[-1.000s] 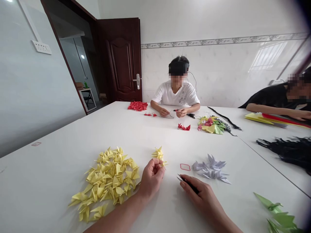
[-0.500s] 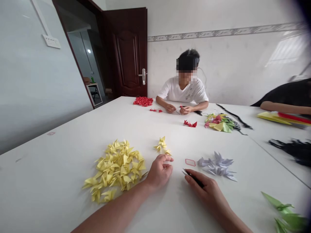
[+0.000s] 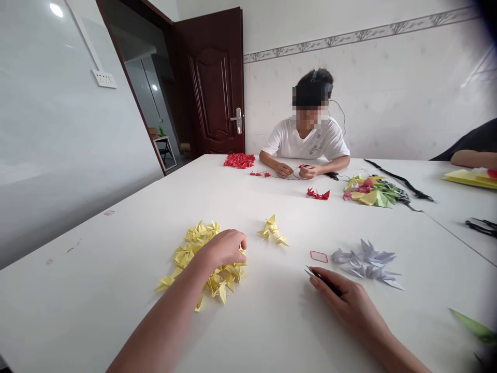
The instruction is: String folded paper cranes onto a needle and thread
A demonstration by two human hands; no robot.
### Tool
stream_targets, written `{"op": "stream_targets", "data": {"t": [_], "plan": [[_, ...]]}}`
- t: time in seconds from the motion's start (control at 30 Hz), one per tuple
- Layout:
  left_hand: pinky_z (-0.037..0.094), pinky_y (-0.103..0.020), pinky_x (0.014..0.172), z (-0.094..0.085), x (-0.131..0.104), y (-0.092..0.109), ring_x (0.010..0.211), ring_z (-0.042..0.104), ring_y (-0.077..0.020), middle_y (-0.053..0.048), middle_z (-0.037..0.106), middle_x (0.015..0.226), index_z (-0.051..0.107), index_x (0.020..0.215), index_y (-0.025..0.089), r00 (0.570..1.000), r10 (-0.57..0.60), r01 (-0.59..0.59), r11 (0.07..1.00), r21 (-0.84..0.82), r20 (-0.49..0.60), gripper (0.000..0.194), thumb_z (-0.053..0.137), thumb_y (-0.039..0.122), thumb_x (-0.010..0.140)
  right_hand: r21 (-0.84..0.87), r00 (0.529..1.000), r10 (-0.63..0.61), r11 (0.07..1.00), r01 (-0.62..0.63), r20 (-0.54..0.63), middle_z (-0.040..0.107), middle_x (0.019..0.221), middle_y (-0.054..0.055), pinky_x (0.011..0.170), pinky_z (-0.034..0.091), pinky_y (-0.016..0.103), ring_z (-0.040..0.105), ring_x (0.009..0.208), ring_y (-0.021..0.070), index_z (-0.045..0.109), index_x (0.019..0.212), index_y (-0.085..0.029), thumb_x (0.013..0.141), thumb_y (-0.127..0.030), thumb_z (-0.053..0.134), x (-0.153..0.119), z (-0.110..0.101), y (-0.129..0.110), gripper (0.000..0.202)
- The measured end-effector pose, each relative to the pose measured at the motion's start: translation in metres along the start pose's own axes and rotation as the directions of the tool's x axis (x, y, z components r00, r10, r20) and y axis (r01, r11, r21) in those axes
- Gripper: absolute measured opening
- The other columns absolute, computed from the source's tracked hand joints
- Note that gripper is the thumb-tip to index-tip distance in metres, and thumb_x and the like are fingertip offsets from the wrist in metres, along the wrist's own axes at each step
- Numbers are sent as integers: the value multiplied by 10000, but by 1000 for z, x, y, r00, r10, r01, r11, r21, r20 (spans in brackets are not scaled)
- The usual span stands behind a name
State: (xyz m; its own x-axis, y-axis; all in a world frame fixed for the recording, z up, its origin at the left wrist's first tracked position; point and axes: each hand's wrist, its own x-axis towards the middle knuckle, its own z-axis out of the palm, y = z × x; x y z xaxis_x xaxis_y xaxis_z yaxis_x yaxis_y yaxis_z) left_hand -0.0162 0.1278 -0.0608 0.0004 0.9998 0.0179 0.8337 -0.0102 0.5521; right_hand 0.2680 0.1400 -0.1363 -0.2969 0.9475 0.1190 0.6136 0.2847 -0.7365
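My left hand [image 3: 225,247] is over the right side of a heap of yellow folded-paper cranes [image 3: 190,254]. Its fingers curl downward, and yellow paper shows between index finger and thumb; whether a crane is gripped is hard to see. My right hand [image 3: 345,295] rests on the table, closed round dark tweezers [image 3: 330,285] whose thin pointed tips face up and left, slightly apart. A few yellow cranes [image 3: 271,228] lie apart from the heap, beyond and between my hands. Just beyond my right hand sits a small group of white paper cranes [image 3: 367,264].
Across the white table [image 3: 267,321] a person in a white shirt [image 3: 305,137] handles red cranes and string. Red cranes [image 3: 239,160], a multicoloured paper bunch [image 3: 370,191] and black cords [image 3: 399,178] lie further off. Green folded paper [image 3: 471,324] is at the right edge.
My left hand has moved left from the middle of the table onto the yellow heap. My right hand keeps its hold on the tweezers. The view has shifted slightly left.
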Motion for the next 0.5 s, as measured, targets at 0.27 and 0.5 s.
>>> {"op": "stream_targets", "data": {"t": [0.27,0.5], "plan": [[422,-253,664,18,5,23,740,583,-177,-34,625,816,643,628,206,992,103,-110,990,-87,-73,95,557,198,667,72,998,-25,997,30,-63,731,823,40,612,499,287,644,683,219,700,969,-196,791,-522,497,0,4,-2,423],[381,-220,487,79,-4,49,499,524,-127,15,583,603,575,795,202,995,95,-67,885,-460,38,146,480,313,794,67,998,-44,997,47,-40,729,875,69,641,494,296,653,744,227,677,1012,-169,821,-498,463,2,3,-4,436]]}}
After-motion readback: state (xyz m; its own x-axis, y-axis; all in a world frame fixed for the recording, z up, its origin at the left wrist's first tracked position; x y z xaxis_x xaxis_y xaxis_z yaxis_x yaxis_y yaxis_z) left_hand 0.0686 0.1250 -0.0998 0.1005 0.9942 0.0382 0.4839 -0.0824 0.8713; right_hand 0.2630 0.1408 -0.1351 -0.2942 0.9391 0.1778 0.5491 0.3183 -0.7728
